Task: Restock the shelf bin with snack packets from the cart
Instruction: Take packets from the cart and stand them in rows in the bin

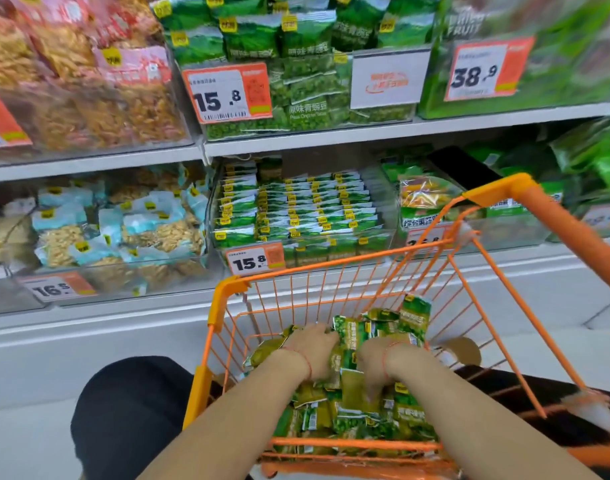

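Reaching into one cart (227, 296), left hand (312, 344) and right hand (376, 355) both grasp green packets (352, 332).

A shop: price tags (227, 93) on snack-filled shelves (307, 136), orange cart (518, 195)

Glossy foil-like snack packets (352, 403) — orange coated-wire cart (331, 271), clear plastic bin (303, 244).

Green snack packets (348, 403) heaped in orange cart (227, 292); shelf bin (383, 202) nearly full.
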Motion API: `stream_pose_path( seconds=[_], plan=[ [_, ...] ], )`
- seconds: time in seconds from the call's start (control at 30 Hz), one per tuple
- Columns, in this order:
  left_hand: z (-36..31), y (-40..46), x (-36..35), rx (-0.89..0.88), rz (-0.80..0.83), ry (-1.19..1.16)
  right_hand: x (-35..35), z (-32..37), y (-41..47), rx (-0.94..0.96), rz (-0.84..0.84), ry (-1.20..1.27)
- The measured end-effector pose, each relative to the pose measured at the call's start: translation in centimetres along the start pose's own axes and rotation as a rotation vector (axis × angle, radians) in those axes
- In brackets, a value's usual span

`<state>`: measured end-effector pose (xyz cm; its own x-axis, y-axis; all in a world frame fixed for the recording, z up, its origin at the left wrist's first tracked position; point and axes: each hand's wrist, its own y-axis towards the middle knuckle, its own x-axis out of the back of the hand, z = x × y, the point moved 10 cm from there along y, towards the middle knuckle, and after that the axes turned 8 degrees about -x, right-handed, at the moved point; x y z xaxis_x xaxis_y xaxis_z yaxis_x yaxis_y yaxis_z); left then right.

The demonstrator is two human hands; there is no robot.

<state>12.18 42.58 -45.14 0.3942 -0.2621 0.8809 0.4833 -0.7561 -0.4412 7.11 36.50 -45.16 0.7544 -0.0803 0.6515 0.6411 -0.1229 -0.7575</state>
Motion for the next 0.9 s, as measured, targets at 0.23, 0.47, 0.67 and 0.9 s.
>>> stream_pose_path(
  seconds=[0.23,0.47,0.67,0.9],
  plan=[
    [2.1,-1.9,3.6,0.067,-0.198,-0.471,5.4,-0.1,-2.5,0.183,-0.280,0.458],
    [3.9,-7.3,7.6,-0.063,-0.435,-1.785,11.7,-0.8,-9.3,0.648,-0.523,1.192],
    [0.1,-8.0,6.3,-0.278,-0.070,-2.058,11.1,0.4,-10.0,0.830,-0.375,1.353],
    [-0.2,-8.4,7.4,-0.402,-0.129,-2.071,10.4,-2.3,-8.2,0.569,-0.461,1.577]
  ],
)
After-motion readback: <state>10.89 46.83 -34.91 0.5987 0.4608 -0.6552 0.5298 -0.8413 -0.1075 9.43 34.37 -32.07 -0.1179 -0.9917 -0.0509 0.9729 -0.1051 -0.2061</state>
